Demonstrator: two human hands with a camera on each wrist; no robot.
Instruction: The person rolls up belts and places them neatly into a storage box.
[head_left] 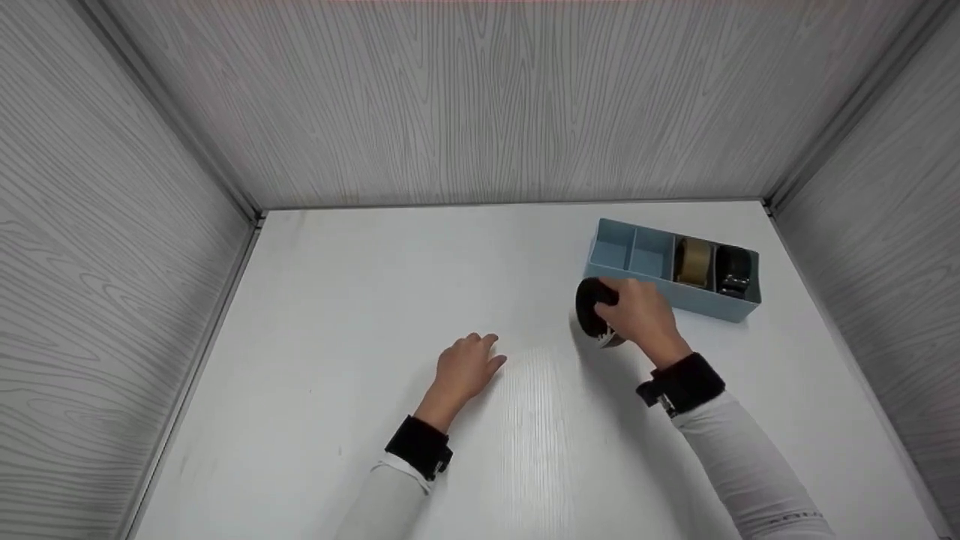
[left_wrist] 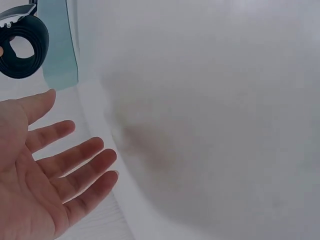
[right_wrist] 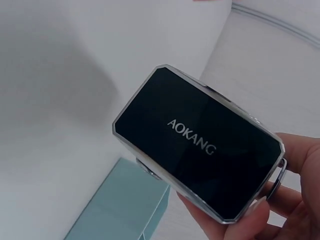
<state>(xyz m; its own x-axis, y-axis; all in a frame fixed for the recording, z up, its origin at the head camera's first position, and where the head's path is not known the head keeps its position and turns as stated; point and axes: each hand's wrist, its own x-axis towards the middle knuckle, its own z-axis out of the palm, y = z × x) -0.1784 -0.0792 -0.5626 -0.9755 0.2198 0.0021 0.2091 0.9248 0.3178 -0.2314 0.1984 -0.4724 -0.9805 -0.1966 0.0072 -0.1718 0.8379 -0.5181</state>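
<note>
My right hand [head_left: 643,311] holds a coiled black belt [head_left: 592,304] above the table, in front of the blue box. In the right wrist view its rectangular buckle [right_wrist: 197,145] faces the camera, black with a silver rim and the word AOKANG; thumb and fingers grip one end. The left wrist view shows the coil side-on, a round hole through its middle. My left hand [head_left: 465,365] is over the table to the left, holding nothing, its fingers [left_wrist: 80,155] spread and loosely extended.
A blue divided box [head_left: 705,302] stands at the back right. Its two right compartments hold a coiled brown belt [head_left: 694,262] and a coiled black belt [head_left: 735,264]; the two left ones show bare bottoms. Grey wood-grain panels [head_left: 480,105] enclose the white table [head_left: 360,277].
</note>
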